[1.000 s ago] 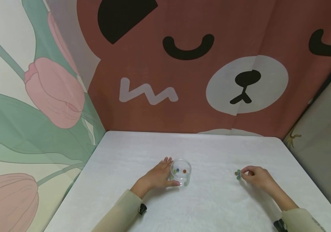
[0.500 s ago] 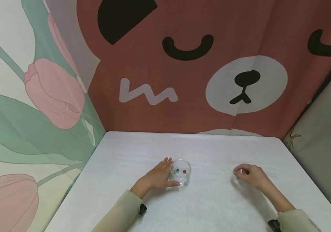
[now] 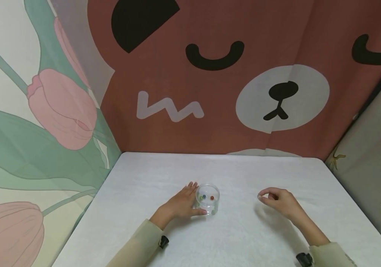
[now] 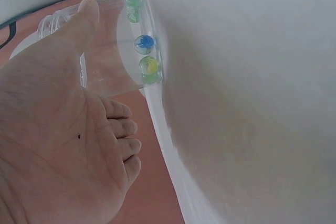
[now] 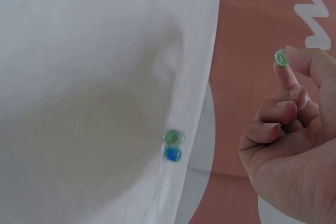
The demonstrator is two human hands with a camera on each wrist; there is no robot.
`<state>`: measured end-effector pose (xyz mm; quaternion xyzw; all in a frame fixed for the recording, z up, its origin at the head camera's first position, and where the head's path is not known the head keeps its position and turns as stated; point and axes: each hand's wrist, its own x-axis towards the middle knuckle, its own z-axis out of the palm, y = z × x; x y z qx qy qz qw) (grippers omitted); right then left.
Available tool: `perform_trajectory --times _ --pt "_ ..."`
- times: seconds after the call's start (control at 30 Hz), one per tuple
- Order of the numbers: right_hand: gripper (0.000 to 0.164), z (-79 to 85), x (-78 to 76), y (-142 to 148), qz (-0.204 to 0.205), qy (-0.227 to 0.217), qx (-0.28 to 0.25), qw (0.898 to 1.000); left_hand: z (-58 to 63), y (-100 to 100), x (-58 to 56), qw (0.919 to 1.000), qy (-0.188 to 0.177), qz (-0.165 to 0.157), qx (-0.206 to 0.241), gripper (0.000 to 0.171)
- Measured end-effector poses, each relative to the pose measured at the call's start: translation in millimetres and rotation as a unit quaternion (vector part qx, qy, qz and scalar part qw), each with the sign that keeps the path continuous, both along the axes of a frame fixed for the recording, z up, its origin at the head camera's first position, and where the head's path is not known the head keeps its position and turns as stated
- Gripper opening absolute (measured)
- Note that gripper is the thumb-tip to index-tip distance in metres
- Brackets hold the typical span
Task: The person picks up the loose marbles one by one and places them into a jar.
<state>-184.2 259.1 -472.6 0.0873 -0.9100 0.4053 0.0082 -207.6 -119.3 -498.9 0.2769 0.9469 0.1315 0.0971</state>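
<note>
On the white table, a clear jar [image 3: 207, 199] stands upright with several glass marbles inside, blue, green, yellow and orange ones among them. Its side sits in the crook of my left hand [image 3: 184, 202], which holds it with the thumb across the front and the fingers reaching along the far left side. Right of the jar and raised above the table, my right hand [image 3: 282, 202] pinches a green marble [image 5: 281, 57] between thumb and index finger. A green marble [image 5: 173, 137] and a blue marble [image 5: 172, 154] lie on the table in the right wrist view; the hand hides them in the head view.
The white table [image 3: 233, 237] reaches back to a brown hanging cloth [image 3: 163, 133] with a bear face. A tulip-patterned cloth [image 3: 10, 155] hangs at the left, and a pale cloth [image 3: 377, 148] at the right.
My right hand has left the small group of marbles, rising and moving left toward the jar with one marble pinched. The left hand and the jar have stayed in place.
</note>
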Motion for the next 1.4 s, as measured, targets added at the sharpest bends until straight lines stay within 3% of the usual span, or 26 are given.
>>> perform_trajectory --times 0.57,1.4 --pt "0.017 -2.3 -2.8 -42.7 0.02 -0.016 -0.087 0.996 1.9 0.0 1.0 1.0 -0.002 -0.003 0.004 0.106" --pt "0.015 -3.2 -9.2 -105.5 0.052 -0.026 -0.12 0.991 5.1 1.2 1.8 1.0 -0.005 -0.001 0.008 0.104"
